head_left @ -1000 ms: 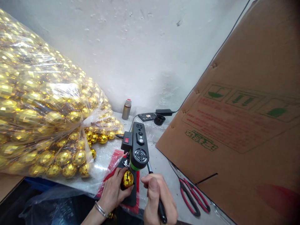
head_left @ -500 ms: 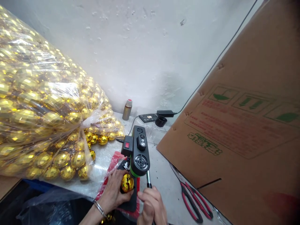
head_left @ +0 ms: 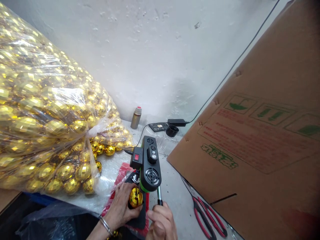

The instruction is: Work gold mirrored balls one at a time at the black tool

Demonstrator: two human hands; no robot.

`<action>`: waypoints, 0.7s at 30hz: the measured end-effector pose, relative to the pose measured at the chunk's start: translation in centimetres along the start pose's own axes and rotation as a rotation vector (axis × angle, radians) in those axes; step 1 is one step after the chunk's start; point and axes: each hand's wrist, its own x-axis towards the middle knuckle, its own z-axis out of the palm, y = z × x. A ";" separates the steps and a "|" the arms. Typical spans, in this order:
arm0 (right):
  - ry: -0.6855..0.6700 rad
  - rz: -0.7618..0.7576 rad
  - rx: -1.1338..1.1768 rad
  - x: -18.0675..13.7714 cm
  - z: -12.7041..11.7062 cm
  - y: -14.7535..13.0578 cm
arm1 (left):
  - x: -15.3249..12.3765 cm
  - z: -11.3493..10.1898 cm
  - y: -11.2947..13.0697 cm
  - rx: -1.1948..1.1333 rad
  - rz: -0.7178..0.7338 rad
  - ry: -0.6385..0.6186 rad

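Note:
A shiny gold faceted ball (head_left: 136, 197) sits on the black base (head_left: 139, 220) of a small bench machine, with a dark notch showing on its top. My left hand (head_left: 120, 207), a silver bangle at its wrist, curves round the ball's left side with thumb and fingers closed on it. Above and just right of the ball is the machine's black head (head_left: 151, 166), with round vents and a green lower rim. My right hand (head_left: 162, 220) is wrapped round the black-ended metal lever (head_left: 160, 196) at the machine's right. Its lower grip is hidden in my fingers.
A big clear bag (head_left: 50, 126) of gold balls fills the left. A cardboard box (head_left: 250, 133) leans in from the right, red-handled scissors (head_left: 208, 216) beside it. Behind the machine are a metal flask (head_left: 136, 118), a black cup (head_left: 172, 131) and a power adapter (head_left: 176, 122).
The view has shifted slightly. Both hands keep their holds on the ball and the lever, with hardly any other movement visible.

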 end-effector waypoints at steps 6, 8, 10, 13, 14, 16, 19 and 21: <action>0.016 -0.012 0.025 -0.3 -0.1 0.0 | 0.1 0.0 0.1 -0.020 -0.007 -0.009; 0.025 0.020 0.035 -0.5 0.1 0.1 | 0.1 0.1 -0.2 -0.026 0.009 0.007; 0.052 0.048 0.041 -0.8 0.3 0.1 | 0.1 0.3 -0.4 -0.031 0.028 0.024; 0.095 0.035 0.052 -1.1 0.6 0.2 | 0.1 0.5 -0.8 -0.029 0.036 0.034; 0.095 0.029 0.054 -1.1 0.6 0.2 | 0.1 0.6 -0.9 -0.028 0.032 0.032; 0.067 0.034 0.053 -1.1 0.5 0.3 | 0.2 0.7 -0.9 -0.026 0.028 0.031; 0.051 0.050 0.060 -0.9 0.3 0.1 | 0.1 0.7 -0.9 -0.027 0.031 0.025; 0.056 0.051 0.056 -0.7 0.3 0.0 | 0.1 0.7 -0.8 -0.029 0.025 0.013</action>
